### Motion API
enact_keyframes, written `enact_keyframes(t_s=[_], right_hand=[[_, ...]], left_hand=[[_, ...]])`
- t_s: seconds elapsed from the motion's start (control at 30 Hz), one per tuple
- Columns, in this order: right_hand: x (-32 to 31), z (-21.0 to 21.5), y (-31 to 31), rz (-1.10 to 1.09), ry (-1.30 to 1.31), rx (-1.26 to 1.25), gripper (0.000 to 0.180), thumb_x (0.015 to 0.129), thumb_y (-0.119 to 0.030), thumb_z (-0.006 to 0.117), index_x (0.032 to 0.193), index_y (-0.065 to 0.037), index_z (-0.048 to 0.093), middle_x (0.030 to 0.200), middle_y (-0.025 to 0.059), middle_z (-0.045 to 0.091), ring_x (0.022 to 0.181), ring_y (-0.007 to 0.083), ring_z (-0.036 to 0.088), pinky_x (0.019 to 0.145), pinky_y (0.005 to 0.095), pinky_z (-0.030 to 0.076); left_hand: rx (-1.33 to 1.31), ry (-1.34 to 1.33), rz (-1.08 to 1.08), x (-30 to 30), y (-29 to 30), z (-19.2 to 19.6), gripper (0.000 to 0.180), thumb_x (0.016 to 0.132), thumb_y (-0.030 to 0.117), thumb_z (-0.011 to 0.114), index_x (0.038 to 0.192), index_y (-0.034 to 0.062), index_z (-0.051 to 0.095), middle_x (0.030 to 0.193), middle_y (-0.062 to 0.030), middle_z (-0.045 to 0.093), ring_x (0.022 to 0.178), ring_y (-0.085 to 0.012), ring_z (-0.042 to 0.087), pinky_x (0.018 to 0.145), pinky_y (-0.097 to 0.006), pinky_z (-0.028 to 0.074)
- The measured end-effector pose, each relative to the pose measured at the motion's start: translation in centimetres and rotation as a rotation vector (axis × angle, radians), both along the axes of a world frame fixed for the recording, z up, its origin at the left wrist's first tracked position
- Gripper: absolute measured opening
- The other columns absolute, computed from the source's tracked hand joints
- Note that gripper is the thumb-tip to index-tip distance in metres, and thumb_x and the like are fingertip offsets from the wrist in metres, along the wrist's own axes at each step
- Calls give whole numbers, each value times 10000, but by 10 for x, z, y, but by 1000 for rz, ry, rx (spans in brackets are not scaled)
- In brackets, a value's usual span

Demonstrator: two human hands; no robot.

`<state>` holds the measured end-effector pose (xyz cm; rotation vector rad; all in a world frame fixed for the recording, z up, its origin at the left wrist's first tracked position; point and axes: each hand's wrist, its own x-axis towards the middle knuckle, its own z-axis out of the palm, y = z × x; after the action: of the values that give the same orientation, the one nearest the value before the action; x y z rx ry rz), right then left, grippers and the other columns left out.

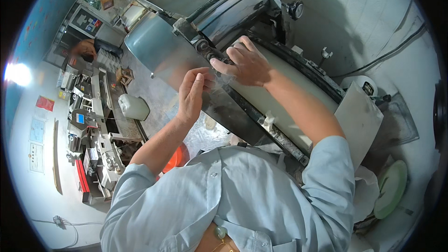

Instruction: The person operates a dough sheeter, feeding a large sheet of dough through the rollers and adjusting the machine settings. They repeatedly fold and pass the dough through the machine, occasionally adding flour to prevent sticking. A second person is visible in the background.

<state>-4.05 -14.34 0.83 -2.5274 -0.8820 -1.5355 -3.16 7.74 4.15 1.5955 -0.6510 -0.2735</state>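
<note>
We're facing the lg. roller machine (156,42), its pale roller (277,107) lying beside R fingers. Our R hand (249,66) is holding fingers part-spread, grip unclear; our L hand (190,94) is hanging nearby, fingertips narrow, can't tell if pinching anything. Dk. metal fitting (202,45) is sitting right by R fingertips.

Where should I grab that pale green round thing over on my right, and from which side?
Probably by its upper rim, coming from above. The pale green round thing looks tilted on edge, with that curved rim exposed, while what looks like a white bag crowds its left side.
</note>
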Motion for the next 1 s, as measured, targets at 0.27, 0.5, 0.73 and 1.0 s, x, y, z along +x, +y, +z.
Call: enact_keyframes(t_s=[0.27,0.5,0.73,1.0], right_hand=[[-6,-19,38,-134,107,568,744,598,-405,766,1155,-100,378,799,92,581,749,287,609,815,436,428],[-20,-43,63,52,292,1026,941,602,-435,787,1308,-33,311,1122,168,511,1020,322,545,898,507,363],[-3,3,-7,93,190,-67,788,752,-312,671,1400,-338,225,995,75,418,953,246,508,1005,538,265],[11,20,-13,-23,-22,-362,469,775,-247,582,1192,-179,379,798,66,479,714,246,559,890,491,394]], left_hand=[[118,-414,86,-2,-2,3,362,974,296,410,1195,23,498,1135,-79,567,1032,-148,519,867,-291,407],[191,-543,66,13,-13,8,385,972,310,408,1204,14,490,1187,-89,542,1087,-167,501,902,-304,397],[200,-480,108,12,-7,-8,436,978,347,385,1240,7,461,1171,-88,530,1059,-168,508,898,-311,410],[107,-582,41,13,-13,-10,511,976,393,371,1338,35,333,1263,-135,486,1124,-206,487,942,-344,381]])
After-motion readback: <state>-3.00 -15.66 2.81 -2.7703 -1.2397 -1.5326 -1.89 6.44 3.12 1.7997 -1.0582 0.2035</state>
